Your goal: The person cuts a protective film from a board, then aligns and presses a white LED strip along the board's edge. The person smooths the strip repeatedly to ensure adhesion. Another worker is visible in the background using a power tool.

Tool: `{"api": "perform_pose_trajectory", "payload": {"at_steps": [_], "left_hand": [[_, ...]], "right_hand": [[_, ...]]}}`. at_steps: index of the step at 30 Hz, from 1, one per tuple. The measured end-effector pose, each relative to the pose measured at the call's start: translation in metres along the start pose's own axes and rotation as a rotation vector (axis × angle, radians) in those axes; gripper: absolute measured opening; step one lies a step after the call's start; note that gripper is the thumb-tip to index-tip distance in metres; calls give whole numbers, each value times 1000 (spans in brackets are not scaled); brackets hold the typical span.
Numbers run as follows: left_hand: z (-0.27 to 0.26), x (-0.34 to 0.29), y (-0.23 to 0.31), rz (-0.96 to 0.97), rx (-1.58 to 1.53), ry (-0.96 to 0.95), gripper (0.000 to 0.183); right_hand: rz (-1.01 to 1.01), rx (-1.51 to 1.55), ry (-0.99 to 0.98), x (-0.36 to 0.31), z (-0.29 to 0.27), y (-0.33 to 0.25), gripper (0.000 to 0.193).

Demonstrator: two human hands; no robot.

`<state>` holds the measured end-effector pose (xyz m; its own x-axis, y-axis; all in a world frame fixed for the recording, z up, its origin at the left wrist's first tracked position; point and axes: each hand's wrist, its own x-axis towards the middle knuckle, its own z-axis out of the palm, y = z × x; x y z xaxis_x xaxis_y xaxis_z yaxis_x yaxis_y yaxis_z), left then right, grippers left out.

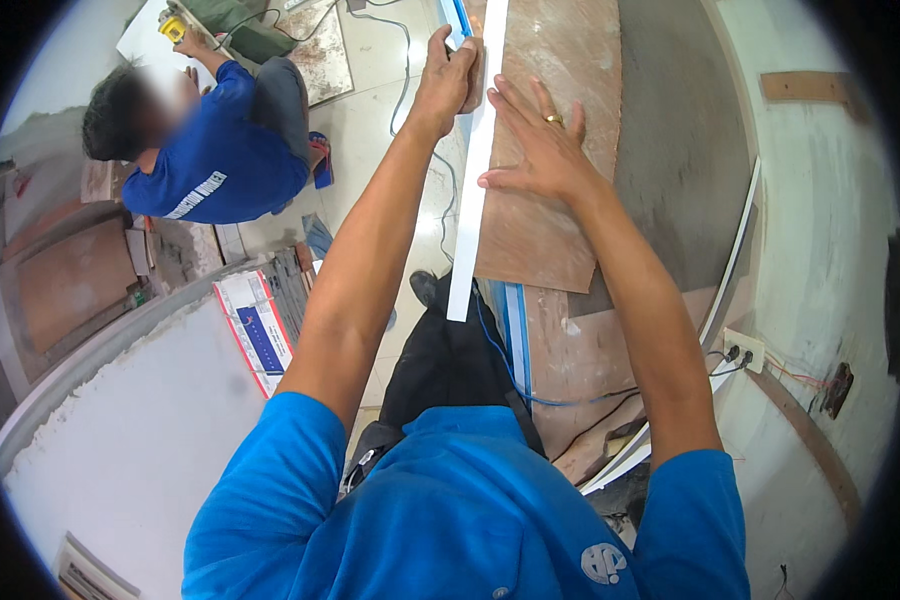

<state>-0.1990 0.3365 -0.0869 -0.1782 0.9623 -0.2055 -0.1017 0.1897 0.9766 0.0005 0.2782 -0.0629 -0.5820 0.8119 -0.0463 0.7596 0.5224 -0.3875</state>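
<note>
Crouching co-worker (210, 140) in blue at upper left, yellow tool (173, 27) in hand; cables across floor; wall socket (742, 350) at right. White strip (475, 170) along plywood sheet's (550, 230) left edge. Left hand (448, 75) curled around strip's far end; right hand (535, 140) spread flat, pressing plywood beside strip.

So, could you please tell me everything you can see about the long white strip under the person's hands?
The long white strip is a narrow, flat, straight length, plain white and smooth, perhaps plastic or painted trim. It lies along the left edge of a brown plywood board, running from the top of the picture down to a square-cut near end that overhangs the floor. The left hand grips it near the far end; the right hand lies flat on the board, its thumb touching the strip.
</note>
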Motion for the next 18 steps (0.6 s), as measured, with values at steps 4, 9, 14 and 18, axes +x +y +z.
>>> {"api": "perform_pose_trajectory", "payload": {"at_steps": [4,9,14,18], "left_hand": [[1,-14,-1,-38,29,-43,67],[-16,-55,-20,-6,71,-34,62],[-48,-168,-43,-77,242,-40,60],[-42,-187,-38,-111,156,-18,56]], "right_hand": [[18,-44,38,-2,9,3,126],[3,-69,34,2,16,6,125],[22,-97,4,6,13,3,130],[38,-103,6,1,15,10,132]]}}
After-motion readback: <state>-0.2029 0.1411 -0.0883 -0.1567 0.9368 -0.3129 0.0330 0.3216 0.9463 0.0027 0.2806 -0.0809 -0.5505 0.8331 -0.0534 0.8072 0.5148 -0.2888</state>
